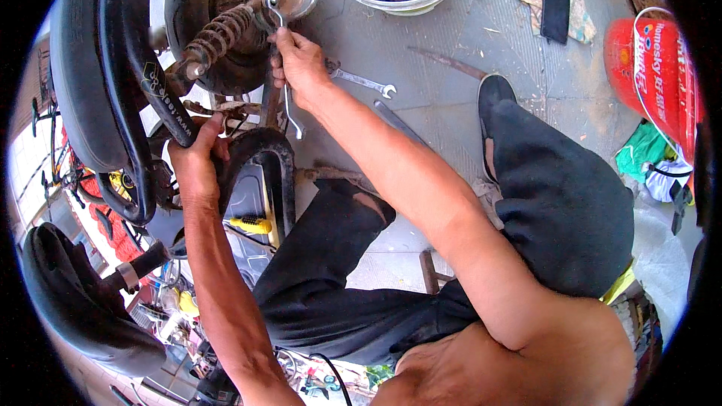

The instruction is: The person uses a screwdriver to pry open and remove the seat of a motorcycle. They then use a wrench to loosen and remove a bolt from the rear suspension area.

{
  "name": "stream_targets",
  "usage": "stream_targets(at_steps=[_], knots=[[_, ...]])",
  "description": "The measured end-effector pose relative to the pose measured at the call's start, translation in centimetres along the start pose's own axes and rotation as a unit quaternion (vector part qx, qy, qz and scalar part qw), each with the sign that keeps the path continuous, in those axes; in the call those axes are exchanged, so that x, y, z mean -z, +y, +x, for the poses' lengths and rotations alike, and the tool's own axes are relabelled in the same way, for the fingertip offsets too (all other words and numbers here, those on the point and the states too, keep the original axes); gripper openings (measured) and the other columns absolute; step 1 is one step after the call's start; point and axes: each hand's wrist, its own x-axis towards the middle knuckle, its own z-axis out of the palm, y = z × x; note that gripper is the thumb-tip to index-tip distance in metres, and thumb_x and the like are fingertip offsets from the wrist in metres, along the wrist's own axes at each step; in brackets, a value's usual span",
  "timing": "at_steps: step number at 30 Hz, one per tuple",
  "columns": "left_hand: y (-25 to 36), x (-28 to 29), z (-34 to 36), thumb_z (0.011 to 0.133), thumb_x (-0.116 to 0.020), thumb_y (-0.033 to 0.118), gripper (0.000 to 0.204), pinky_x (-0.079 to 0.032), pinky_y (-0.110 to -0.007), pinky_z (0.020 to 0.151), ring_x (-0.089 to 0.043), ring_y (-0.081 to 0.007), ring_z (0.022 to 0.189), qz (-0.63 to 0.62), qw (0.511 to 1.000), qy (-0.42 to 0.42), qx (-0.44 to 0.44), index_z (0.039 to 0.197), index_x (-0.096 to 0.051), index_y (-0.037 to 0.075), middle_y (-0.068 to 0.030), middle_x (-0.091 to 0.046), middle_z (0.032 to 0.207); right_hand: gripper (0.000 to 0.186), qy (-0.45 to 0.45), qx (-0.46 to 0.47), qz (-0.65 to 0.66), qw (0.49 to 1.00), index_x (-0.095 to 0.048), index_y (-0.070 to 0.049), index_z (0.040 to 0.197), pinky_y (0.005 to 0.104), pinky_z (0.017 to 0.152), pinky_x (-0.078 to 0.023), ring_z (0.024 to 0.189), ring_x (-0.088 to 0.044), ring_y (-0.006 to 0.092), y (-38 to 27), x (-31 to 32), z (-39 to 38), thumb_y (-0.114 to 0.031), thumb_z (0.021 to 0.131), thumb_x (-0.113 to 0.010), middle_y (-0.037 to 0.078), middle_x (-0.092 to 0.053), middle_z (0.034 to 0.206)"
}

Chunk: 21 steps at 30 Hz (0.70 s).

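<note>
My right hand (301,68) is closed around a long ring spanner (289,113). The spanner's upper ring sits at a bolt by the wheel hub, next to the top end of a rusty coil-spring shock absorber (219,36). Behind these is a dirty wheel with a black tyre (184,0). My left hand (197,152) is closed by the lower end of a black printed tube (167,101) on the tipped vehicle; its fingers curl behind a frame part, and what they grip is partly hidden. Below that hand lies a yellow-handled screwdriver (250,225).
A combination spanner (365,83) and a flat metal bar (398,120) lie on the grey floor. Farther off stand a white bucket (406,7) of tools and a red bucket (650,68). A phone (555,11) rests on a cloth. A black saddle (71,308) juts out at lower left.
</note>
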Motion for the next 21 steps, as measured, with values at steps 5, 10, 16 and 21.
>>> stream_targets(at_steps=[5, 10, 16, 21], knots=[[-0.7, 0.6, 0.1, 0.080, -0.073, 0.017, 0.021, -0.039, -0.028, 0.048, -0.047, -0.0133, 0.048, -0.030, 0.999, -0.005, 0.019, 0.082, -0.056, 0.005, -0.0048, -0.057, 0.069, 0.033, 0.036, -0.094, 0.095, 0.990, -0.053, -0.010, 0.105, 0.0244, 0.043, -0.031, 0.049, -0.036, 0.0083, -2.1, -3.0, -2.1, -0.042, 0.100, -0.049, 0.000, -0.043, 0.066], [-0.4, 0.0, 0.0, 0.081, -0.072, 0.014, 0.018, -0.044, -0.028, 0.051, -0.050, -0.0139, 0.046, -0.006, 1.000, 0.025, 0.014, 0.076, -0.060, 0.002, -0.0044, -0.054, 0.056, 0.031, 0.052, -0.078, 0.168, 0.981, -0.054, -0.010, 0.104, 0.0233, 0.040, -0.030, 0.048, -0.037, 0.0075, -4.8, -5.1, -3.1, -0.040, 0.099, -0.051, -0.001, -0.043, 0.064], [-0.4, 0.3, -0.2, 0.081, -0.071, 0.013, 0.018, -0.044, -0.029, 0.050, -0.050, -0.0136, 0.046, -0.039, 0.999, 0.013, 0.018, 0.077, -0.059, 0.001, -0.0055, -0.056, 0.060, 0.028, 0.077, 0.053, -0.017, 0.995, -0.062, -0.009, 0.106, 0.0214, 0.037, -0.031, 0.046, -0.041, 0.0060, -5.3, -2.6, -2.0, -0.035, 0.097, -0.056, -0.002, -0.046, 0.061], [-0.9, 0.4, 0.1, 0.082, -0.071, 0.013, 0.018, -0.047, -0.030, 0.052, -0.050, -0.0137, 0.046, -0.020, 1.000, 0.013, 0.019, 0.077, -0.059, 0.001, -0.0055, -0.055, 0.059, 0.031, 0.050, 0.176, -0.225, 0.957, -0.065, -0.002, 0.089, 0.0274, 0.050, -0.037, 0.057, -0.045, 0.0077, -1.9, 3.2, 0.9, -0.032, 0.095, -0.059, -0.002, -0.050, 0.063]])
